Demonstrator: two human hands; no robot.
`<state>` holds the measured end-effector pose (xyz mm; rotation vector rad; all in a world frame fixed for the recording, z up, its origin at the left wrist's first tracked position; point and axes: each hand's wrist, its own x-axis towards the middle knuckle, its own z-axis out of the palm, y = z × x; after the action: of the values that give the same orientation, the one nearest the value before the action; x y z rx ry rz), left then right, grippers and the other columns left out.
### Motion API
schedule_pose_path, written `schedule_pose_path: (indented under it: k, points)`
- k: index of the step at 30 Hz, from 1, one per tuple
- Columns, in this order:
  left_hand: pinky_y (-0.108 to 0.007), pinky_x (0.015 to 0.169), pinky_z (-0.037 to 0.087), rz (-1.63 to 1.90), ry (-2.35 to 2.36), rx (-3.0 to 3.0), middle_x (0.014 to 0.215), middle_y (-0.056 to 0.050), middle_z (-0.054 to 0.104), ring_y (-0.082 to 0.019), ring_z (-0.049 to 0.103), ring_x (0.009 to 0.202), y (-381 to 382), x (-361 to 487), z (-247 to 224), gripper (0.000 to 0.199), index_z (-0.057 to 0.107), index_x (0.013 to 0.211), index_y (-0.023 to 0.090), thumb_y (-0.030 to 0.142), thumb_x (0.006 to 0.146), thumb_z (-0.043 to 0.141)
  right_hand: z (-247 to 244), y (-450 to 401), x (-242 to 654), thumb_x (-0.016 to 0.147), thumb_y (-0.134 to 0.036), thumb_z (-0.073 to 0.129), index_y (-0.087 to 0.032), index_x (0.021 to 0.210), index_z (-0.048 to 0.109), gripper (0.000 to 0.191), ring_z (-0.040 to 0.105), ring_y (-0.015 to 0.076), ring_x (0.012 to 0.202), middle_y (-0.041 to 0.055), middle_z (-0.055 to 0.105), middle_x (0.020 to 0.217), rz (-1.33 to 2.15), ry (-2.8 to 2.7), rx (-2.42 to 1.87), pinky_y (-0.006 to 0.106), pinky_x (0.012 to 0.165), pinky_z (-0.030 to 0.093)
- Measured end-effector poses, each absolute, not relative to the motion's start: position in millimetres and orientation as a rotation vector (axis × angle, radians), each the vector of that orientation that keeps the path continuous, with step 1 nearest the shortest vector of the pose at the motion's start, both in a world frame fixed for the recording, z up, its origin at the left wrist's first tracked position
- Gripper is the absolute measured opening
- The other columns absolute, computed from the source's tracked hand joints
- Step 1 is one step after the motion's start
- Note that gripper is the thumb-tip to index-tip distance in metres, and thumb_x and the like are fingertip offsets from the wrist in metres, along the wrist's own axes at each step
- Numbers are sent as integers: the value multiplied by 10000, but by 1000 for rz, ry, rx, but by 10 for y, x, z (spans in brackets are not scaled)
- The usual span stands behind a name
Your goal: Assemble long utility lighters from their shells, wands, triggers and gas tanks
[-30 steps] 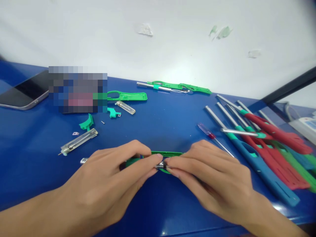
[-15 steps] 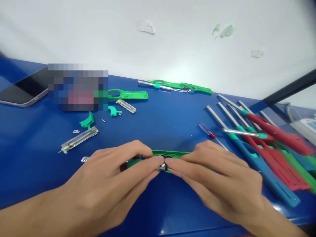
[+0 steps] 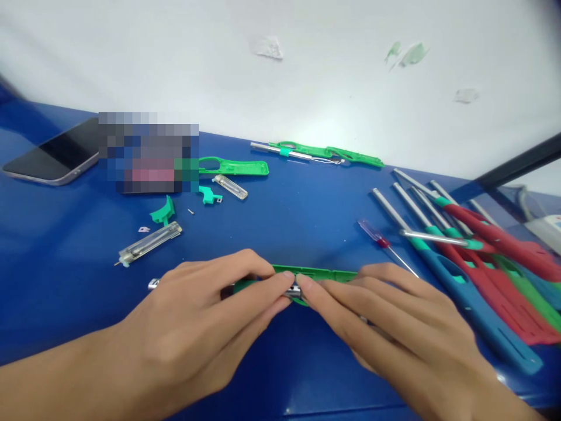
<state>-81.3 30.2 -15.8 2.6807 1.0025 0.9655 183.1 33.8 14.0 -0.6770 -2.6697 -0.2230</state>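
An opened green stick lighter casing (image 3: 319,273) lies between my hands, low over the table. My left hand (image 3: 205,316) is closed around the lighter's metal tube (image 3: 295,290). A silver tip (image 3: 153,284) sticks out behind that hand on the left, and a short dark metal end shows at the fingertips. My right hand (image 3: 394,327) is closed on the casing's right part, with thumb and forefinger against the metal end. Fingers hide most of the casing and whatever sits inside it.
Left of centre lie clear fuel tanks (image 3: 151,244), teal triggers (image 3: 163,211) and a green casing half (image 3: 239,168). Further back are a phone (image 3: 56,152) and another opened lighter (image 3: 324,153). A screwdriver (image 3: 383,241) and several stick lighters (image 3: 477,313) lie to the right.
My right fingers have shifted slightly right along the casing, so more of the metal end shows. My left hand keeps its hold. The whole view has moved a little.
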Motion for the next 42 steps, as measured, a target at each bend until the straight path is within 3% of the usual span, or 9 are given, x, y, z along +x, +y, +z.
schedule_pose_path:
  k: [5,10,16,21,30,34,42]
  points:
    - [-222,640,504,973,990,2667,1054,-15,710,-104,661,768,317,-812,-167,251,681,1244,210,114,1081,516,-54,274,1798,1079,-105,451,-242,1390,705,424,721,171,745,45,822,1035,-339,-2500,-727,357,766,605]
    - [-191,744,544,1054,1003,2619,1079,1,716,-88,681,851,320,-792,-163,198,683,1203,218,123,1078,563,-103,272,1800,1068,-34,362,-122,1327,709,441,723,183,771,78,821,1032,-284,-2511,-685,376,725,581]
    - [-177,846,605,1077,1036,2541,1068,23,747,-87,722,917,320,-758,-131,179,632,1237,248,177,1100,542,-70,315,1836,1102,-128,235,-81,1375,685,529,720,194,794,114,816,1111,-182,-2568,-657,402,703,592]
    - [-172,892,616,1123,1071,2538,1074,35,761,-84,735,925,323,-755,-141,154,651,1208,247,191,1086,575,-82,326,1854,1073,-117,293,-62,1416,648,496,713,222,794,129,812,1065,-169,-2570,-659,424,668,556]
    - [-189,814,607,1168,1015,2560,1010,-8,758,-103,730,840,397,-740,-162,125,714,1080,191,119,1024,629,27,504,1784,1065,-44,478,-90,1211,707,276,614,128,625,58,822,947,-263,-2592,-599,333,661,475]
    - [-209,717,565,1075,1028,2466,1041,-25,709,-94,709,801,434,-752,-169,182,733,1077,183,90,1006,593,33,619,1724,1105,-53,386,-82,1118,737,353,604,140,616,51,794,860,-275,-2684,-539,339,663,454]
    - [-241,783,537,991,1094,2479,1125,-19,640,-97,665,895,452,-802,-178,222,685,1162,217,101,1032,548,127,704,1663,1097,-36,347,-123,1081,752,415,555,149,624,30,769,845,-327,-2754,-571,324,694,427]
